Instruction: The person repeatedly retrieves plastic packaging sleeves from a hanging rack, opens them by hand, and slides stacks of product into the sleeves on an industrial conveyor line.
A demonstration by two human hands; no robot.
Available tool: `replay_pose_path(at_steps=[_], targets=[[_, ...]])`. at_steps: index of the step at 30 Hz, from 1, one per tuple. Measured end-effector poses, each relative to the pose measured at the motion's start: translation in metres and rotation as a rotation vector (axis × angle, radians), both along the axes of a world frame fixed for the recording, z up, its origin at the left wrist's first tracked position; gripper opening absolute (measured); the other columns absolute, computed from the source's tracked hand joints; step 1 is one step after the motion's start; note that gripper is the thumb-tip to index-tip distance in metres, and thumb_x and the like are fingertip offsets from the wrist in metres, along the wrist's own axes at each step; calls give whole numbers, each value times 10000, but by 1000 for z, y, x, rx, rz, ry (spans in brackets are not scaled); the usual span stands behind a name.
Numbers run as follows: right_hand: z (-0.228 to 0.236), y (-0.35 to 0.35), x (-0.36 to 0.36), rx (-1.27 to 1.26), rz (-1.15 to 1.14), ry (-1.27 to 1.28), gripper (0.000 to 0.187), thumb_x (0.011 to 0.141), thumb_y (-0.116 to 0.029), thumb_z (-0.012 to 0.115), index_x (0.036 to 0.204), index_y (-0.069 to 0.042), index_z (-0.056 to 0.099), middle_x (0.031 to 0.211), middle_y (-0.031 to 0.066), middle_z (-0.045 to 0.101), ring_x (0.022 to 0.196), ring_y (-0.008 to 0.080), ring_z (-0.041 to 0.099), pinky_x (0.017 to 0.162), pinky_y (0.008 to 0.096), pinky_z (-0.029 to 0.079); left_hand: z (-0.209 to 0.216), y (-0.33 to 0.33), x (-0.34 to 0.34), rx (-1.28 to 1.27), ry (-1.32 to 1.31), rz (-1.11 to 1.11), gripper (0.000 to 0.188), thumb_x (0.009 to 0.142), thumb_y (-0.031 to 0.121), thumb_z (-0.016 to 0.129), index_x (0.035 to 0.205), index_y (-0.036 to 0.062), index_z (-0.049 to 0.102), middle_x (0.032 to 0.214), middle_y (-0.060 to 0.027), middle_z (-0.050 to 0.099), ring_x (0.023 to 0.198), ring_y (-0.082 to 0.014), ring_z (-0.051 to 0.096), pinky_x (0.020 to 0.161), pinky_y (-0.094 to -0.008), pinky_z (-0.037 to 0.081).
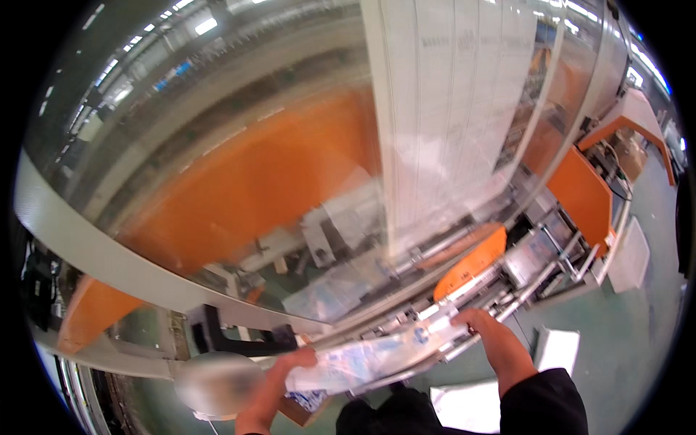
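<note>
A long white plastic-wrapped bundle (377,357) with pale blue print lies level in front of my body, over the metal rails at the machine's near edge. My left hand (291,361) is closed at its left end. At the opposite end my right hand (478,323) grips it, fingers curled over the edge. The bundle is slightly blurred, so I cannot tell if it is one pack or several pressed together. Beyond it runs the metal conveyor track, with an orange rounded plate (475,264) just past my right hand.
A black handle (239,341) juts from the machine frame beside my left hand, above a round pale disc (217,384). Below sits a cardboard box (304,412) with blue-patterned contents. Clear panels enclose the machine ahead. White sheets (464,407) lie on the green floor at right.
</note>
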State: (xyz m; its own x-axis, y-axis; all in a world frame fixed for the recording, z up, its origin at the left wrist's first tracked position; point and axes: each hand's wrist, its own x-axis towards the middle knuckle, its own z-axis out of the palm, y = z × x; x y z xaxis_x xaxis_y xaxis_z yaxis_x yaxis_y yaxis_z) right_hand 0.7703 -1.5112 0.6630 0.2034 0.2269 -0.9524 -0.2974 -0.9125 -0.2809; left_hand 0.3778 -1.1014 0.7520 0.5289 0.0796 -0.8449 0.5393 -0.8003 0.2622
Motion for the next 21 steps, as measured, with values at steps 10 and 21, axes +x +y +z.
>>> replay_pose_path(at_steps=[10, 21], targets=[[41, 11, -18, 187, -98, 182, 387, 747, -229, 554, 1098, -69, 533, 916, 91, 597, 783, 210, 575, 595, 356, 481, -25, -14, -24, 42, -47, 89, 388, 689, 202, 473, 910, -84, 615, 986, -268, 590, 969, -388, 559, 858, -423, 443], [36, 7, -14, 206, -92, 129, 267, 776, -202, 537, 974, -22, 552, 812, 110, 604, 640, 220, 596, 556, 351, 515, -35, -20, -24, 92, -73, 87, 380, 674, 167, 469, 926, -75, 620, 1016, -277, 590, 975, -391, 569, 884, -419, 448]])
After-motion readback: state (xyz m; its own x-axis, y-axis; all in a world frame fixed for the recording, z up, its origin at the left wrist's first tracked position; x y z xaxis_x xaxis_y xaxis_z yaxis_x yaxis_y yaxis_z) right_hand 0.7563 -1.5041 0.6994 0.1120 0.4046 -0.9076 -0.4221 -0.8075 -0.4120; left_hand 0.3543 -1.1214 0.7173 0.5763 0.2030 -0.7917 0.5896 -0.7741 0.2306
